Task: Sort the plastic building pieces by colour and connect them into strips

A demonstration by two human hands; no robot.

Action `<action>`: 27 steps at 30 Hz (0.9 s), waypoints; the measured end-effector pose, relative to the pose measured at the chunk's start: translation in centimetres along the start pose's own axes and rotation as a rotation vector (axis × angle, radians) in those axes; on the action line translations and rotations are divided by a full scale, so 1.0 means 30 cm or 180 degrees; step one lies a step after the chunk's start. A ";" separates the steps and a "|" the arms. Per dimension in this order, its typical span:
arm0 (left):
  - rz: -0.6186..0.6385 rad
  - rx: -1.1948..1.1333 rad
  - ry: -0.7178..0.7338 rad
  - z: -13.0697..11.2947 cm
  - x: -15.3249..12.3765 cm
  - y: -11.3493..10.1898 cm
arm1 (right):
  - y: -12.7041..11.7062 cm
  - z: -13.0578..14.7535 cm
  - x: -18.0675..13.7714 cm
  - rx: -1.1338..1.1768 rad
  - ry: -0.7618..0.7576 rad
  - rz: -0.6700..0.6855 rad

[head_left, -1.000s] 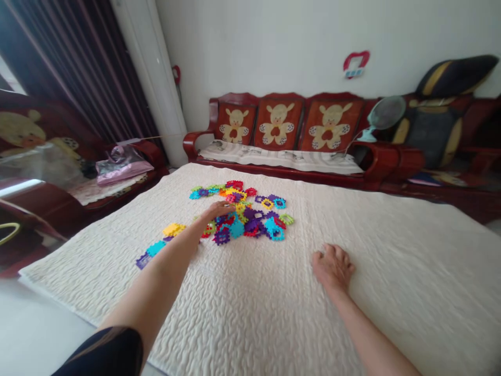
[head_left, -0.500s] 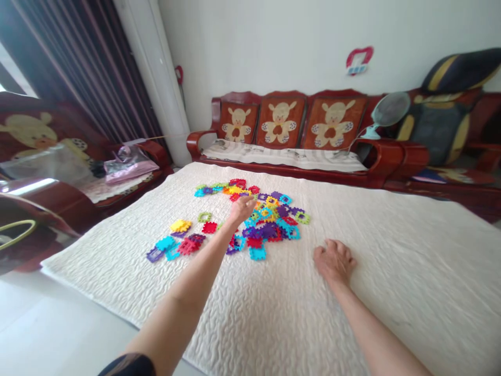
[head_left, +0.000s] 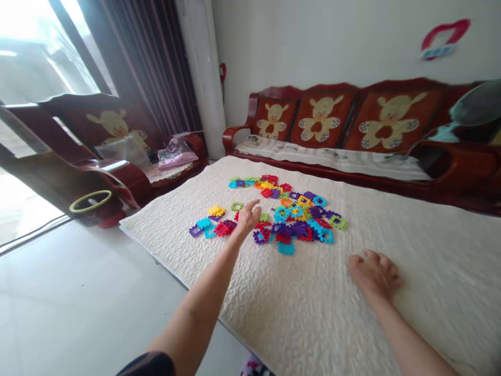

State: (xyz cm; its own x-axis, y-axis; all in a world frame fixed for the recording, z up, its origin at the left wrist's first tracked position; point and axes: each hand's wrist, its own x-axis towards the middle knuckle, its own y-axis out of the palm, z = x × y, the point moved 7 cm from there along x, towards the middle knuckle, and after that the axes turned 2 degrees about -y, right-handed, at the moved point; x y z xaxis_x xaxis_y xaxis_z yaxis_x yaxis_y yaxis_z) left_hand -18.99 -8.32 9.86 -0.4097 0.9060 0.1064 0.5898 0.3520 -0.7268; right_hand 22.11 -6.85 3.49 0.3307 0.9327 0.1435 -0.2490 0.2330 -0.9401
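Many flat plastic interlocking puzzle pieces with notched edges lie on a cream quilted cover (head_left: 305, 308). They are red, blue, purple, yellow, green and orange, some solid and some open frames. My left hand (head_left: 248, 216) reaches over them between the small groups at left and the larger pile (head_left: 297, 230); its fingers are apart and no piece shows in them. A green frame piece (head_left: 237, 207) lies just left of that hand, and a red piece behind it is partly hidden. My right hand (head_left: 376, 272) rests on the cover right of the pile, fingers loosely bent and apart, holding nothing visible.
A wooden sofa (head_left: 332, 117) with bear-patterned backs stands behind the covered surface. At left are a wooden armchair (head_left: 129, 177) bearing plastic bags (head_left: 176, 155), and a bin with a yellow rim (head_left: 91, 201). A fan (head_left: 477, 104) stands at the right.
The view has turned left. My left hand has drawn back and left from the far part of the pile, and its fingers have spread. My right hand stays on the cover.
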 end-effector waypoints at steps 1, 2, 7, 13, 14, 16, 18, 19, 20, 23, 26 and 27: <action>-0.0031 0.0053 -0.0001 0.045 0.000 -0.066 | 0.000 0.000 0.000 0.0001 0.0004 -0.0006; -0.0049 0.0116 0.0001 0.099 -0.003 -0.137 | -0.001 -0.001 -0.001 0.0009 0.0009 -0.0023; 0.0256 0.0512 -0.0117 0.403 -0.063 -0.397 | 0.001 0.001 0.000 0.0049 -0.0059 -0.0079; 0.0726 0.0803 -0.0201 0.606 -0.084 -0.391 | 0.006 -0.003 0.005 0.0056 -0.0027 -0.0013; 0.0710 0.0828 -0.0187 0.615 -0.066 -0.380 | 0.004 -0.001 0.004 0.0058 -0.0031 -0.0021; 0.0639 0.0875 -0.0159 0.617 -0.013 -0.363 | 0.001 0.002 0.001 0.0037 -0.0029 -0.0022; 0.0537 0.0925 -0.0178 0.602 0.054 -0.346 | -0.002 0.005 -0.003 0.0017 -0.0021 -0.0007; 0.0491 0.0949 -0.0199 0.588 0.089 -0.334 | -0.003 0.007 -0.004 0.0012 -0.0024 -0.0009; 0.0458 0.0969 -0.0215 0.569 0.123 -0.319 | -0.005 0.009 -0.005 0.0010 -0.0028 -0.0021; 0.0463 0.1004 -0.0170 0.491 0.213 -0.245 | -0.005 0.007 -0.004 0.0008 -0.0018 -0.0069; 0.0541 0.1019 -0.0019 0.394 0.279 -0.155 | 0.001 0.003 -0.001 0.0011 -0.0013 -0.0074; 0.0573 0.1023 0.0029 0.364 0.295 -0.127 | 0.002 0.002 0.000 0.0013 -0.0022 -0.0078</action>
State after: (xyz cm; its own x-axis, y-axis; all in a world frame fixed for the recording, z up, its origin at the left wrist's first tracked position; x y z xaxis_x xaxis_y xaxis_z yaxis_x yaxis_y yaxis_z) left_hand -32.45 -4.20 6.16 -0.3121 0.9493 -0.0376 0.4026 0.0963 -0.9103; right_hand 22.03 -6.83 3.47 0.3304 0.9287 0.1687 -0.2446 0.2568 -0.9350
